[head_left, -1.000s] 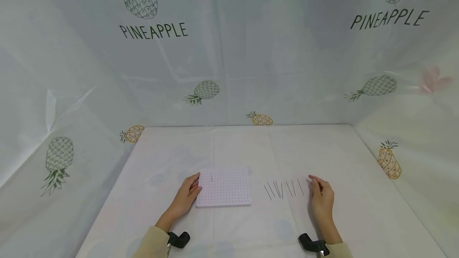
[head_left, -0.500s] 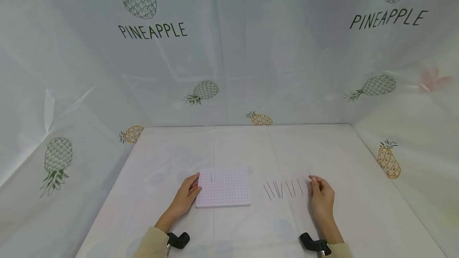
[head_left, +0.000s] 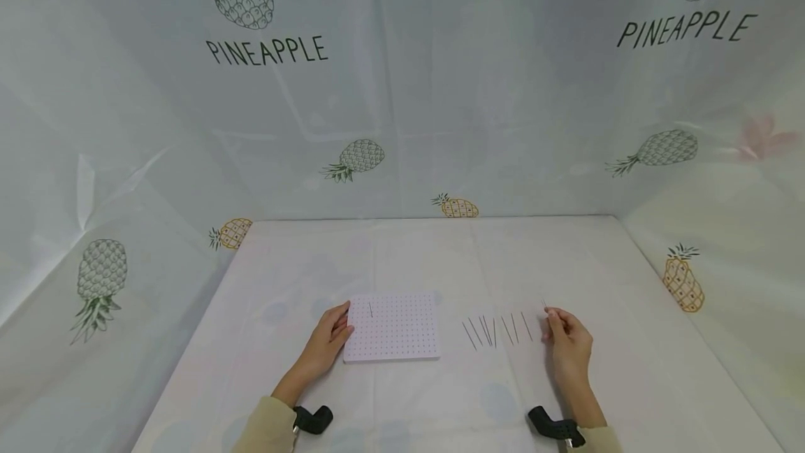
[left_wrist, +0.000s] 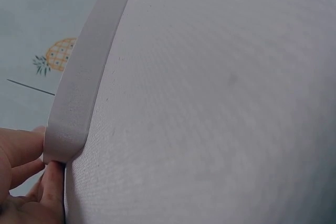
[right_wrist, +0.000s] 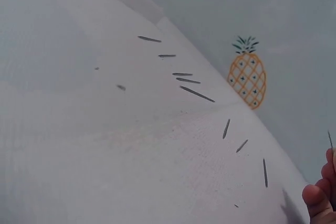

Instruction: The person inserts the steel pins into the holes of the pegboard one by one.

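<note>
A white square board [head_left: 393,327] full of small holes lies flat on the table. My left hand [head_left: 327,344] holds its left edge; in the left wrist view, the thumb and fingers [left_wrist: 51,187] pinch the board's corner. One thin dark needle [head_left: 371,310] stands up from the board near its far left corner. To the right of the loose needles, my right hand [head_left: 569,351] is raised and pinches another thin needle [right_wrist: 331,140] between thumb and fingertips. Its free end points up past the fingers.
Several loose dark needles [head_left: 495,333] lie in a spaced row on the white-covered table [head_left: 415,257], between the board and my right hand. A pineapple-print sheet [head_left: 409,103] hangs behind and along both sides. Black wrist cameras [head_left: 553,425] sit on both wrists.
My right hand has shifted slightly right, and the needle in its fingertips now shows pointing up. My left hand and the board have stayed put.
</note>
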Available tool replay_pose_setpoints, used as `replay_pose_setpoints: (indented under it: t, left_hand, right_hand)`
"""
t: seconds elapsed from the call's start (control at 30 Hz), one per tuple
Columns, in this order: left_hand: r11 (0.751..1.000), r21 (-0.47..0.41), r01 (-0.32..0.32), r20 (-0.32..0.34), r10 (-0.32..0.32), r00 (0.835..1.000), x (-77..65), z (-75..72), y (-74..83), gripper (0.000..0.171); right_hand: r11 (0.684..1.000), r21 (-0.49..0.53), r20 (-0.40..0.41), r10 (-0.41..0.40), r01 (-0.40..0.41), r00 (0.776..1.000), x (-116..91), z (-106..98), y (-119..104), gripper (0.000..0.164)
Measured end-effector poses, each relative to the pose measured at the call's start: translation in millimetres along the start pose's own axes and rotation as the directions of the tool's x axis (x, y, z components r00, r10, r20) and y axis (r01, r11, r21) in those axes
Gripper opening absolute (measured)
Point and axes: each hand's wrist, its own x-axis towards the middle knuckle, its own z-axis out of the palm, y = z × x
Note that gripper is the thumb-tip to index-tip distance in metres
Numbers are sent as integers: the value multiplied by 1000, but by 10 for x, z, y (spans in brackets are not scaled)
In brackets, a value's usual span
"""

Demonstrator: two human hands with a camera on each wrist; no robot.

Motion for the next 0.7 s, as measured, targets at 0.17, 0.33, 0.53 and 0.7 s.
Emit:
replay_pose_setpoints:
  t: [0.17, 0.33, 0.53, 0.7]
  left_hand:
    - [1000, -9, 15, 7, -15, 1000, 7, 3, -4, 52]
    - [998, -26, 52, 16, -51, 999, 13, -5, 15, 53]
    - [1000, -5, 16, 1, -16, 1000, 7, 10, 5, 52]
    - [1000, -14, 19, 1, -19, 1000, 6, 6, 18, 52]
  right_hand:
    - [980, 181, -21, 82, -77, 996, 46, -19, 39, 22]
    - [953, 290, -22, 93, -82, 995, 50, -5, 48, 23]
    - [983, 180, -14, 40, -36, 999, 14, 6, 17, 23]
    - [994, 94, 0, 58, -58, 998, 1, -1, -11, 27]
